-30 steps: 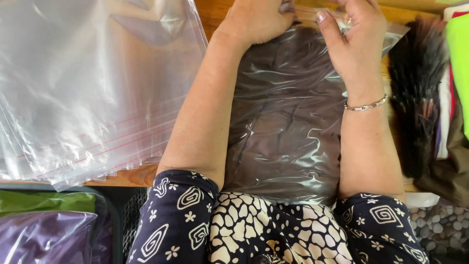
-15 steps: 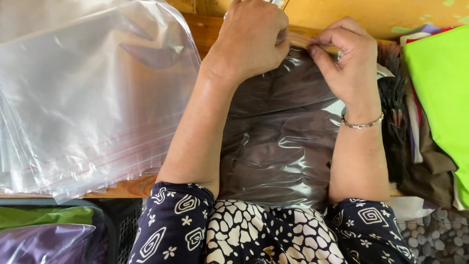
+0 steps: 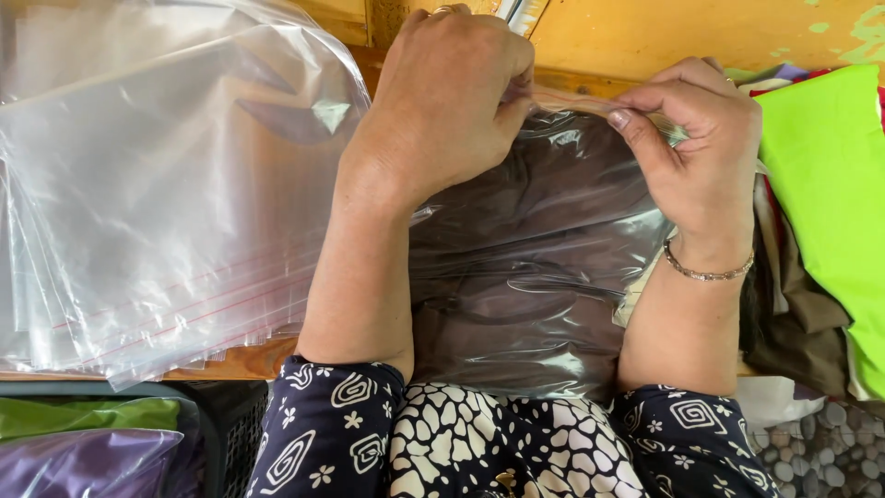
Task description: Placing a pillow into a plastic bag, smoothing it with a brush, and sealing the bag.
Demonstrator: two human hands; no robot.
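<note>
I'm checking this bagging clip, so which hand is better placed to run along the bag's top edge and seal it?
Probably the right hand: its fingertips pinch the top edge of the filled plastic bag near its right end. The left hand is fisted on the same edge, better placed to steady it.

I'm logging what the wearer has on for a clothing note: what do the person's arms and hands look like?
Both forearms are bare. The sleeves end near the elbows: dark navy fabric printed with white spirals, squares and small flowers. The right hand has a thin silver-coloured chain bracelet at the wrist. The left hand seems to carry a ring, partly cut off by the frame edge. No gloves.
</note>
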